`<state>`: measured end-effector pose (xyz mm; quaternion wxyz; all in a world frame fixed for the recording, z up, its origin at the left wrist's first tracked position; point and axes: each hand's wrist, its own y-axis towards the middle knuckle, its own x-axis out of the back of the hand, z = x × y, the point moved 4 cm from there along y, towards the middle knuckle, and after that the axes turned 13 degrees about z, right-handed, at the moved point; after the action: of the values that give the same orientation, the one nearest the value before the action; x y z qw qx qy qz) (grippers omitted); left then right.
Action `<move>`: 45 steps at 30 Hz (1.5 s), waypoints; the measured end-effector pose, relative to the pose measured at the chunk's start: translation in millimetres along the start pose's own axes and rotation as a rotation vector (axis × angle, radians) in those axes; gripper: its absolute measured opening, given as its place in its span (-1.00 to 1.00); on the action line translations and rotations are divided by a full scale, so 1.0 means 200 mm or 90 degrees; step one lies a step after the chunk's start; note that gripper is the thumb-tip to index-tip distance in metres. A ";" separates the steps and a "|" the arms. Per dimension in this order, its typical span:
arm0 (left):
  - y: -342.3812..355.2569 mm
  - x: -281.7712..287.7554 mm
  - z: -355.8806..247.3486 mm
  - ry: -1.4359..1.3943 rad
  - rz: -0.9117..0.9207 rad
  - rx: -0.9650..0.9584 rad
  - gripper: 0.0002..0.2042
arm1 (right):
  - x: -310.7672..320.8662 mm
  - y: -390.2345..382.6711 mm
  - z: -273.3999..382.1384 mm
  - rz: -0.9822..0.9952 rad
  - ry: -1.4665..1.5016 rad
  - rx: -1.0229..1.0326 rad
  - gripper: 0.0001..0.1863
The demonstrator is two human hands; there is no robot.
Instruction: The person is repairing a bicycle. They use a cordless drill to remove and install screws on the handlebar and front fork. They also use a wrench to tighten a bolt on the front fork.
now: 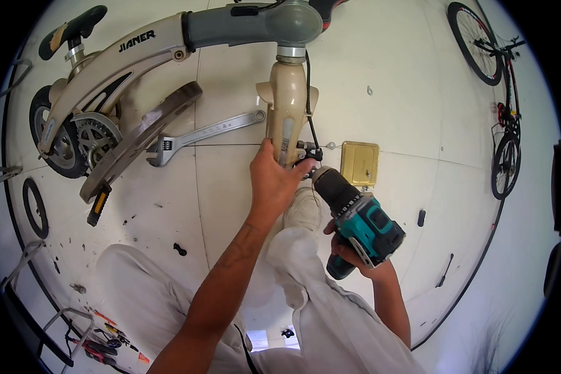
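A beige folding bicycle frame (137, 53) stretches across the upper left, its beige fork (291, 93) coming down at the centre. My left hand (274, 179) is closed around the fork's lower end, the thumb reaching right beside a small black brake part (310, 151). In my right hand (354, 252) is a teal and black cordless drill (371, 227), held by its handle. The drill's nose points up and left at the brake part, close to my left thumb; whether its tip touches anything is hidden. A black cable (311, 106) runs down along the fork.
Left of the fork lies a large adjustable wrench (212, 129). A yellow metal box (359, 163) sits to the right on the pale tiled floor. Another bicycle (511, 106) stands at the far right. A loose tyre (35, 207) and several tools (100, 349) lie at left.
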<state>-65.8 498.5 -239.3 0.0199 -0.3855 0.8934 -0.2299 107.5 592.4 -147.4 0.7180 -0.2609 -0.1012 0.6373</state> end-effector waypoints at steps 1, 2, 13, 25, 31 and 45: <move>0.01 -0.02 0.02 -0.065 0.031 -0.008 -0.61 | 0.02 0.00 -0.03 -0.001 -0.011 -0.016 -0.70; 0.02 -0.03 0.07 -0.130 0.062 -0.016 -0.65 | 0.03 -0.01 -0.05 -0.001 -0.022 -0.032 -0.70; 0.01 -0.02 0.19 -0.351 0.183 -0.029 -0.71 | 0.09 0.10 -0.11 0.022 -0.002 -0.034 -0.65; 0.01 -0.02 0.17 -0.372 0.183 -0.049 -0.71 | 0.10 0.13 -0.10 -0.008 -0.015 -0.032 -0.70; 0.00 0.00 0.17 -0.378 0.202 -0.030 -0.71 | 0.10 0.10 -0.08 -0.053 -0.341 -0.028 -0.70; 0.03 -0.12 0.13 -0.133 0.027 -0.076 -0.77 | 0.58 -0.28 -0.60 -0.143 -0.818 0.012 -0.70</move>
<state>-47.5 508.0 -267.3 0.0944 -0.3886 0.9067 -0.1341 232.2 672.3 -242.9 0.5789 0.1908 -0.5315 0.5882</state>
